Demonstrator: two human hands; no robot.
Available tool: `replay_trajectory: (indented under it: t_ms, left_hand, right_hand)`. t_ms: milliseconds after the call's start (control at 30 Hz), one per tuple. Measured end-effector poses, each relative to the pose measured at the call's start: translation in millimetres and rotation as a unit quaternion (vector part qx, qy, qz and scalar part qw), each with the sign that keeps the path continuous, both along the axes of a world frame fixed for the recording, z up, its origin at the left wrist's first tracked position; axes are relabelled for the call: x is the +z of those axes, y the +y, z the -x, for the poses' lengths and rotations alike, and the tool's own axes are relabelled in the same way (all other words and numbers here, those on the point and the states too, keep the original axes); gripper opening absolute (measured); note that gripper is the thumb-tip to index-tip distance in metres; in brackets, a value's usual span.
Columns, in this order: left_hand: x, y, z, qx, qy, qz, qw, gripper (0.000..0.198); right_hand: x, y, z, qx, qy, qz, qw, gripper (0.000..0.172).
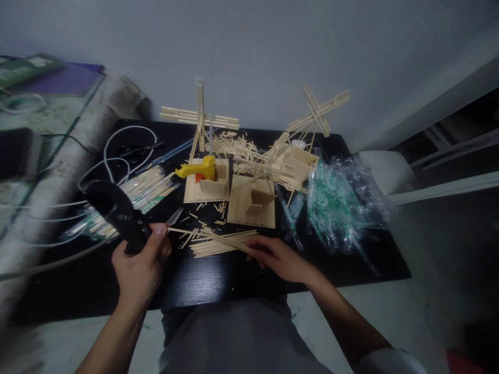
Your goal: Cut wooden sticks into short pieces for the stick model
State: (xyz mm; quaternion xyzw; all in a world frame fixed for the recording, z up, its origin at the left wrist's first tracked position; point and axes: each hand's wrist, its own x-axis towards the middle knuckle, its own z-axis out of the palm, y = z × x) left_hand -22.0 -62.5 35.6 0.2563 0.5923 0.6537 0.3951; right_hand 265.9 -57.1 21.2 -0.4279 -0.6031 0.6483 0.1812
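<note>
My left hand (141,262) grips the black handle of a glue gun (117,210), held over the left part of a low black table (202,283), its metal tip (175,215) pointing right. My right hand (277,257) rests on the table with its fingers curled on the end of a bundle of thin wooden sticks (222,241) that lies flat. Behind the bundle stand two square stick bases (251,208), one with a small box frame. A yellow tool (197,169) lies on the left base (205,189).
Two windmill-like stick models (199,117) (317,114) stand at the table's back by the wall. Clear plastic wrappers (339,205) pile up on the right. Packs of sticks (146,189) and white cables (117,156) lie on the left. Loose sticks are scattered about.
</note>
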Motion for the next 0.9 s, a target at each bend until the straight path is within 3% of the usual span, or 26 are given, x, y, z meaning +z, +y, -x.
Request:
replay_trajectory:
  t_ms: [300, 400, 567, 700, 800, 900]
  left_hand:
    - [-12.0, -2.0, 9.9, -0.064, 0.057, 0.079, 0.993, 0.033]
    - [-17.6, -4.6, 6.2, -0.087, 0.085, 0.127, 0.984, 0.040]
    - [-20.3, -4.9, 5.3, -0.141, 0.150, 0.161, 0.965, 0.046]
    - [-13.4, 0.7, 20.3, -0.171, 0.197, 0.138, 0.955, 0.049]
    - [-9.9, 2.3, 35.8, -0.157, 0.250, 0.126, 0.947, 0.049]
    - [-10.9, -2.5, 40.9, -0.156, 0.340, 0.137, 0.917, 0.044]
  right_hand:
    - [-8.2, -2.0, 3.2, 0.077, 0.090, 0.157, 0.981, 0.042]
    - [-11.7, -5.0, 10.4, 0.065, 0.101, 0.172, 0.978, 0.046]
    - [-17.9, -9.9, 20.5, 0.016, 0.095, 0.160, 0.982, 0.048]
    - [-16.7, -9.7, 22.6, -0.007, 0.069, 0.116, 0.991, 0.049]
    - [-13.1, -7.1, 22.3, -0.021, 0.059, 0.078, 0.995, 0.051]
    - [-9.3, -4.2, 23.0, -0.024, 0.059, 0.058, 0.996, 0.053]
